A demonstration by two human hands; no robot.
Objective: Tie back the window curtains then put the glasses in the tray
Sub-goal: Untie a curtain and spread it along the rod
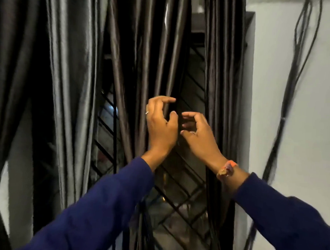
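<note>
Dark glossy curtains (72, 80) hang in long folds over a window with a black diagonal grille (184, 196). A gathered middle panel (143, 68) slants down from the top to my hands. My left hand (160, 126) is raised against that panel's right edge, fingers curled and apart, with a ring on one finger. My right hand (199, 133) is just beside it in the gap, fingers hooked, thumb and fingertips apart, nothing visibly gripped. A narrow right curtain strip (223, 89) hangs at the window frame. No glasses or tray are in view.
A pale wall (301, 111) stands to the right, with several black cables (291, 77) running down it. Both arms wear blue sleeves, and a coloured band is on my right wrist. Pale wall shows low at the left beneath the curtain.
</note>
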